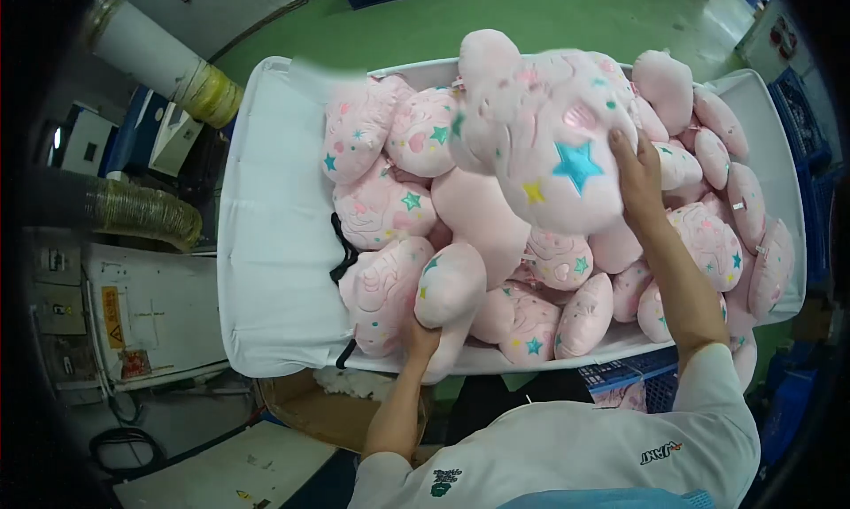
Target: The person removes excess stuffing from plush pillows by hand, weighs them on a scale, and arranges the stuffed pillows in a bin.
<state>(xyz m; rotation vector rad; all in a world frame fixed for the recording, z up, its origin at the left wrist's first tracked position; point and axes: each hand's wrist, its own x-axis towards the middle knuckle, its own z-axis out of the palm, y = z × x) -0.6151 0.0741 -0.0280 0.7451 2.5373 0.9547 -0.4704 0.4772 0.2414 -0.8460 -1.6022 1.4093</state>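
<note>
Pale pink stuffed plush toys, printed with stars and hearts, lie heaped in a white-lined bin. My right hand (639, 180) grips the side of a large plush toy (553, 146) with a blue star and a yellow star, lifted above the heap and slightly blurred. Lower down, near the bin's front edge, my left hand (421, 339) is closed on a smaller-looking plush toy (452, 283) whose rounded end faces up. Its fingertips are partly hidden behind that toy. A plain pink plush (482, 217) lies between the two held toys.
The white-lined bin (266, 217) has raised padded edges. Black straps (343, 252) lie by its left part. A cardboard box (305, 412) with white stuffing and a blue crate (633, 372) are below the front edge. Wrapped ducts (208, 97) and machinery stand left.
</note>
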